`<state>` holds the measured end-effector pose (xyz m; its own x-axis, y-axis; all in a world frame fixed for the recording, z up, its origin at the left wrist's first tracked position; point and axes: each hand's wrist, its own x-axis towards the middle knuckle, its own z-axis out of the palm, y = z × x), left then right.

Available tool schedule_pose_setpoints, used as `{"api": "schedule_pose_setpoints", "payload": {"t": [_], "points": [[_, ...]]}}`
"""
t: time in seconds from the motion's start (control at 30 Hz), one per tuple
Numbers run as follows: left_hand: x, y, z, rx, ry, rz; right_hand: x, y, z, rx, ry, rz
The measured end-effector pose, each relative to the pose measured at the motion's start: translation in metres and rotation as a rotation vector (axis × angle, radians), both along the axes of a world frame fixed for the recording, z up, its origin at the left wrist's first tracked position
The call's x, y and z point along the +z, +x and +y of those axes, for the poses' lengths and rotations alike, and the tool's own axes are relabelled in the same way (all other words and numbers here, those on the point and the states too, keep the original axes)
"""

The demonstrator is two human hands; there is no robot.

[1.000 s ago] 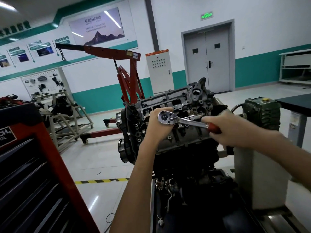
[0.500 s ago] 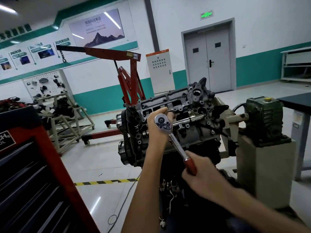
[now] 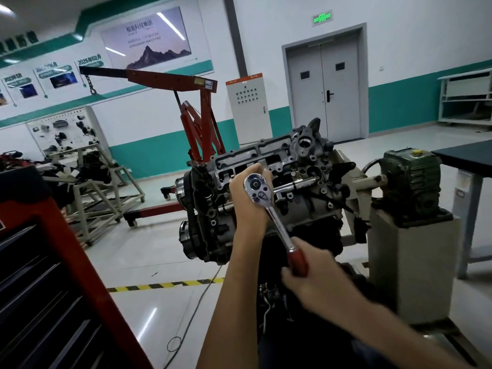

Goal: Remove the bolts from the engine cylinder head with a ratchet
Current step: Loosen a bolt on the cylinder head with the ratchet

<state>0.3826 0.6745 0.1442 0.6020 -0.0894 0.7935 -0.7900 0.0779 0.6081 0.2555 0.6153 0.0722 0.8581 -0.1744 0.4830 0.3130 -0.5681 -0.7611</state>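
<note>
The grey engine cylinder head sits tilted on a stand at mid-frame, its bolt holes facing me. A chrome ratchet with a red handle points down and to the right from its round head. My left hand is curled behind the ratchet head and holds it against the cylinder head; the socket and bolt are hidden behind it. My right hand grips the red handle low down. A chrome extension bar lies across the head just right of the ratchet.
A red tool cabinet fills the lower left. A red engine hoist stands behind the engine. A green gearbox on a grey pedestal is at the right, beside a dark table. A cable lies on the floor.
My right hand has swung the ratchet handle from pointing right to pointing down and to the right. The left hand has stayed at the ratchet head.
</note>
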Motion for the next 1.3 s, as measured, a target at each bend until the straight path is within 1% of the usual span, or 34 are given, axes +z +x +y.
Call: {"api": "schedule_pose_setpoints", "payload": {"t": [0.03, 0.07, 0.1, 0.13, 0.2, 0.27, 0.33, 0.37, 0.4, 0.43, 0.5, 0.53, 0.57, 0.63, 0.7, 0.77, 0.8, 0.83, 0.9, 0.97, 1.03, 1.07, 1.1, 1.13, 1.17, 1.2, 1.23, 1.3], "points": [[0.000, -0.001, 0.000, 0.001, 0.000, -0.004, -0.008, 0.003, 0.017, 0.036, 0.106, -0.001], [0.001, -0.001, 0.001, 0.005, -0.002, 0.004, -0.013, 0.006, 0.028, 0.068, 0.160, 0.004], [0.001, 0.000, 0.003, 0.012, 0.004, 0.020, -0.013, 0.008, 0.031, 0.075, 0.153, 0.011], [0.002, 0.002, 0.006, 0.014, 0.022, 0.041, -0.009, 0.008, 0.025, 0.059, 0.083, 0.014], [0.004, 0.008, 0.015, -0.008, 0.096, 0.065, 0.008, 0.005, -0.006, 0.055, -0.115, 0.012], [0.008, 0.010, 0.025, -0.047, 0.190, 0.044, 0.039, 0.005, -0.046, 0.070, -0.387, 0.062], [0.011, 0.009, 0.030, -0.058, 0.275, 0.011, 0.077, 0.009, -0.080, -0.018, -0.716, 0.099], [0.012, 0.007, 0.029, -0.040, 0.294, -0.012, 0.094, 0.012, -0.091, -0.092, -0.849, 0.057], [0.012, 0.006, 0.028, -0.024, 0.288, -0.021, 0.105, 0.014, -0.097, -0.146, -0.930, 0.003], [0.012, 0.005, 0.027, -0.019, 0.269, -0.019, 0.108, 0.015, -0.098, -0.164, -0.950, -0.012], [0.008, 0.006, 0.025, -0.020, 0.205, -0.006, 0.092, 0.013, -0.090, -0.143, -0.868, 0.050], [0.006, 0.006, 0.024, -0.019, 0.174, 0.000, 0.076, 0.010, -0.080, -0.114, -0.761, 0.075], [0.006, 0.007, 0.022, -0.009, 0.153, 0.008, 0.057, 0.005, -0.066, -0.080, -0.607, 0.080], [0.005, 0.007, 0.016, 0.038, 0.119, 0.024, 0.024, 0.000, -0.032, -0.052, -0.283, 0.026], [0.007, 0.003, 0.008, 0.068, 0.087, 0.033, -0.002, 0.002, 0.008, -0.065, -0.015, -0.040], [0.006, 0.000, 0.005, 0.056, 0.073, 0.022, -0.015, 0.007, 0.039, -0.028, 0.174, -0.039], [0.006, 0.000, 0.006, 0.043, 0.072, 0.012, -0.015, 0.008, 0.045, 0.005, 0.209, -0.022], [0.006, 0.000, 0.007, 0.033, 0.075, 0.016, -0.012, 0.008, 0.040, 0.021, 0.177, 0.002], [0.006, 0.003, 0.013, 0.003, 0.094, 0.039, 0.004, 0.004, 0.009, 0.026, -0.035, 0.042], [0.008, 0.004, 0.022, -0.015, 0.149, 0.054, 0.035, 0.000, -0.036, 0.063, -0.319, 0.113], [0.010, 0.006, 0.029, -0.049, 0.250, 0.019, 0.074, 0.003, -0.076, 0.018, -0.671, 0.160], [0.011, 0.005, 0.030, -0.066, 0.304, -0.024, 0.092, 0.006, -0.088, -0.051, -0.847, 0.125], [0.010, 0.004, 0.030, -0.066, 0.326, -0.053, 0.104, 0.009, -0.096, -0.120, -0.969, 0.057], [0.010, 0.003, 0.028, -0.051, 0.296, -0.051, 0.107, 0.012, -0.100, -0.158, -1.011, 0.007], [0.008, 0.003, 0.026, -0.040, 0.234, -0.028, 0.103, 0.014, -0.100, -0.163, -0.991, 0.009], [0.007, 0.003, 0.025, -0.030, 0.166, -0.012, 0.092, 0.014, -0.095, -0.139, -0.924, 0.047], [0.005, 0.003, 0.023, -0.028, 0.125, 0.000, 0.075, 0.011, -0.086, -0.091, -0.803, 0.082], [0.005, 0.004, 0.018, -0.007, 0.098, 0.012, 0.039, 0.002, -0.054, -0.002, -0.439, 0.072]]}}
